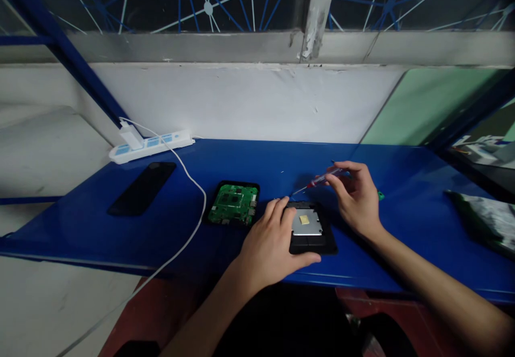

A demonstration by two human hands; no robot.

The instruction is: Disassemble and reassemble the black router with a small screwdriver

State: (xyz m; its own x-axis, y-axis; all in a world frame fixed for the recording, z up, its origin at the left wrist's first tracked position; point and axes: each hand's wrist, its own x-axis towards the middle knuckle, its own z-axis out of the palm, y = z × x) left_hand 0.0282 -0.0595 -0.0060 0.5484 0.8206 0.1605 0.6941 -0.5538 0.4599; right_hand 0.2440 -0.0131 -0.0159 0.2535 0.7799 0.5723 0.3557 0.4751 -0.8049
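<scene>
A black plastic case half (310, 245) lies on the blue table in front of me, a silver metal plate (309, 228) with a small tan square pad set inside it. My left hand (270, 242) grips the case from the left, fingers at its far left corner and thumb along the near edge. Pinched in my right hand (356, 199) is a screwdriver (317, 180) with a clear and red handle. Its thin shaft slants down to the far left corner, close to my left fingertips. The exact contact of the tip is too small to make out.
To the left sits another black case half holding a green circuit board (232, 205). A black phone (141, 189) and a white power strip (152, 146) lie farther left. A white cable (201, 191) crosses the table and its front edge. At right is a silvery bag (488, 220).
</scene>
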